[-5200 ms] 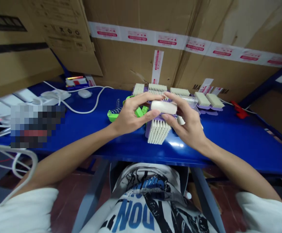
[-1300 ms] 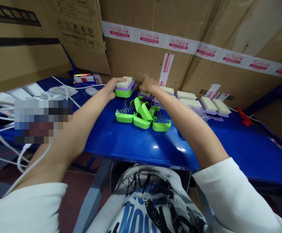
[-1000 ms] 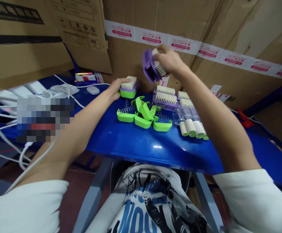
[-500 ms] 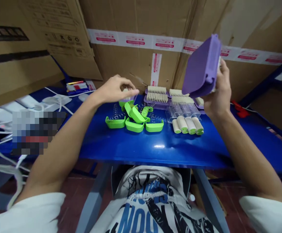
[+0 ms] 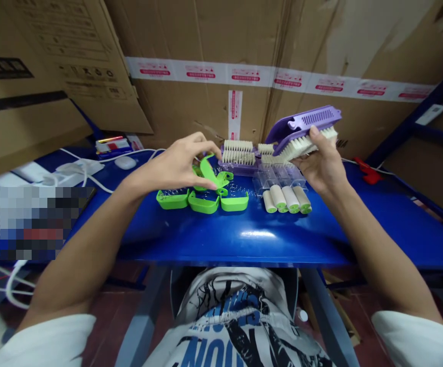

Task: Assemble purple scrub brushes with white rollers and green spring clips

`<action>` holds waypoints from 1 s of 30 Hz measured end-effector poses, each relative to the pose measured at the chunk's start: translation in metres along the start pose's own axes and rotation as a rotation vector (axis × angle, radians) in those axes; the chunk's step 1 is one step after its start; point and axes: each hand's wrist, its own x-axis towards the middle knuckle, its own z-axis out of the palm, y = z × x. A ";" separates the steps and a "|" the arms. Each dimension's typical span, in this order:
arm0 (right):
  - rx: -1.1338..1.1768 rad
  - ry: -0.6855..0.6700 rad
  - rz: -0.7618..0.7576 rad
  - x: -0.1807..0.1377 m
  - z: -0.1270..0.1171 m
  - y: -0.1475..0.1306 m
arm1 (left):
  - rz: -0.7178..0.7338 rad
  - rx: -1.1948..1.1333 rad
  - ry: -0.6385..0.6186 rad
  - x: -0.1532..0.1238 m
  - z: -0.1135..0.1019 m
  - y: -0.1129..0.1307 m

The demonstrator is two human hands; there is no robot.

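Note:
My right hand grips a purple brush by its side, lifted over the back right of the table with its off-white bristles facing down. My left hand is curved above a heap of bright green plastic pieces, thumb and fingers apart around the top one; whether it touches that piece I cannot tell. Thin metal springs lie among the green pieces. Three green curved pieces form a row in front. Behind them rest purple brushes, bristles up.
Several cream rollers with green ends lie in front of clear plastic covers. White cables and a power strip occupy the left, near a blurred-out dark object. Cardboard walls off the back. A red item lies at right.
My right hand has lowered the brush and turned it so the bristles show. My left hand has come down from the back to the green pieces, its fingers spreading wider.

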 end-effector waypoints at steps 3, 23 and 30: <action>-0.040 0.058 -0.020 0.003 -0.003 0.002 | 0.168 -0.136 0.307 0.001 0.004 -0.001; -0.045 0.126 0.008 0.016 -0.013 0.010 | 0.295 0.002 0.526 0.005 0.048 0.003; -0.025 0.009 0.057 -0.011 0.011 0.005 | 0.352 0.041 0.558 0.005 0.057 0.009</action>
